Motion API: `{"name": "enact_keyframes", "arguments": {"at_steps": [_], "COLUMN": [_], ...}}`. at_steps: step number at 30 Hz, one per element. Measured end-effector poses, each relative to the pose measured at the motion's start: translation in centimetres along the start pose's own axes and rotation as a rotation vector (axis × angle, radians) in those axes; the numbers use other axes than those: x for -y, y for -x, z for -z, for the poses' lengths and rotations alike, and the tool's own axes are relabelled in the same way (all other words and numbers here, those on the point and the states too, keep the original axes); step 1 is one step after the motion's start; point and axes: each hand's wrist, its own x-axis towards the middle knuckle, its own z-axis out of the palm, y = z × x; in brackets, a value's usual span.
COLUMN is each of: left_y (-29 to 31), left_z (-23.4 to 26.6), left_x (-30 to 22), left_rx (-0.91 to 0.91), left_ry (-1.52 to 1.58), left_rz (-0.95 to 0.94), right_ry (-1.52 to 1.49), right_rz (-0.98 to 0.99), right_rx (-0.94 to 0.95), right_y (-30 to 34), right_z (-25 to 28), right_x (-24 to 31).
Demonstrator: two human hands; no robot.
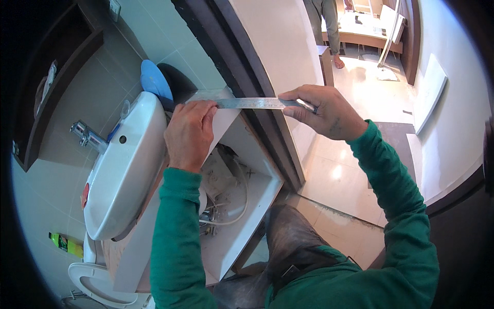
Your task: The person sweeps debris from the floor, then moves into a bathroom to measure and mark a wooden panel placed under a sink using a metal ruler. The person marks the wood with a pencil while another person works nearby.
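A steel ruler [249, 103] stretches level between my two hands, across the dark door frame. My left hand [189, 135] pinches its left end at the far corner of the white vanity cabinet [226, 116]. The other end is gripped by my right hand [325, 110], thumb below and fingers above. A slim shiny piece [307, 105] also shows in that hand; its kind is unclear. Below my hands the cabinet is uncovered, and a pale hose [246, 193] and loose fittings lie inside it.
Left of the cabinet is a white washbasin [126, 154] with a chrome tap [88, 136]. A blue rounded object [156, 80] stands behind it. A toilet [82, 275] and a green bottle [67, 244] are at lower left. Through the doorway, a person [329, 26] stands near a table [360, 33].
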Motion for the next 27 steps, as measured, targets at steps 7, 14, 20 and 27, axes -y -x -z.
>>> {"name": "enact_keyframes", "arguments": {"at_steps": [7,14,20,27], "left_y": [-0.3,-0.4,-1.6,-2.1], "left_z": [-1.2,-1.8,-0.7,-0.7], "left_x": [0.4,0.5,-0.3,-0.4], "left_rx": [-0.028,-0.036,0.076,0.114], "left_ry": [-0.049,-0.055,0.0,0.081], "left_rz": [-0.036,-0.051,0.017,0.154], "right_ry": [0.045,0.235,0.356,0.355], "right_rz": [-0.043,-0.049,-0.05,-0.08], "right_rx": [0.094,0.158,0.1,0.161], "right_y": [-1.1,-2.3,-3.2,-3.9], "right_z": [0.7,1.1,0.6,0.9], "right_x": [-1.7,-2.1,-2.8,-2.5]}}
